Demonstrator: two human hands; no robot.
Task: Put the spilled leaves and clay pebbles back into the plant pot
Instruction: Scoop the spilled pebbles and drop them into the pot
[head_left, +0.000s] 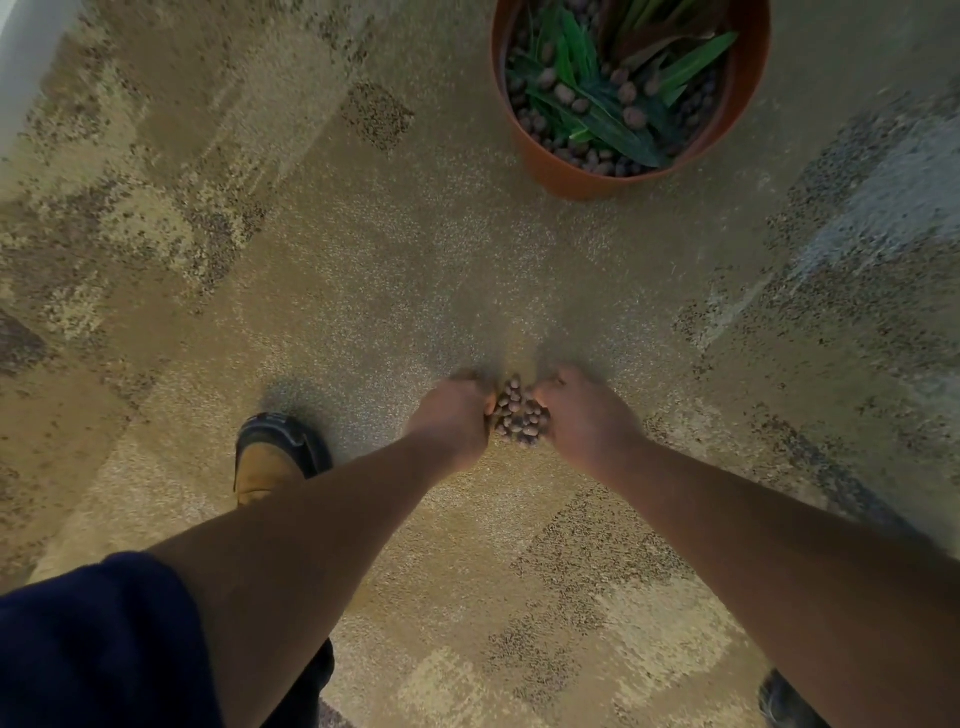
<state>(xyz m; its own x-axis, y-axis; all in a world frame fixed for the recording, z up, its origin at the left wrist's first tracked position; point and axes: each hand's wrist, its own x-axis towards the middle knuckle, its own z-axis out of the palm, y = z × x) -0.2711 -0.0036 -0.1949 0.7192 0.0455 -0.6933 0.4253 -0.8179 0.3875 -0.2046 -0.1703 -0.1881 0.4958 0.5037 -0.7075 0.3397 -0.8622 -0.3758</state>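
Note:
A heap of brown clay pebbles sits between my two hands, low over the carpet. My left hand cups the heap from the left and my right hand cups it from the right, fingers curled under it. The terracotta plant pot stands upright on the carpet at the top right, well beyond my hands. Inside it lie green leaves mixed with more pebbles. I see no loose leaves on the carpet.
A patterned beige and brown carpet covers the floor. My tan shoe is planted just left of my left arm; another dark shoe shows at the bottom right. A white edge runs along the top left.

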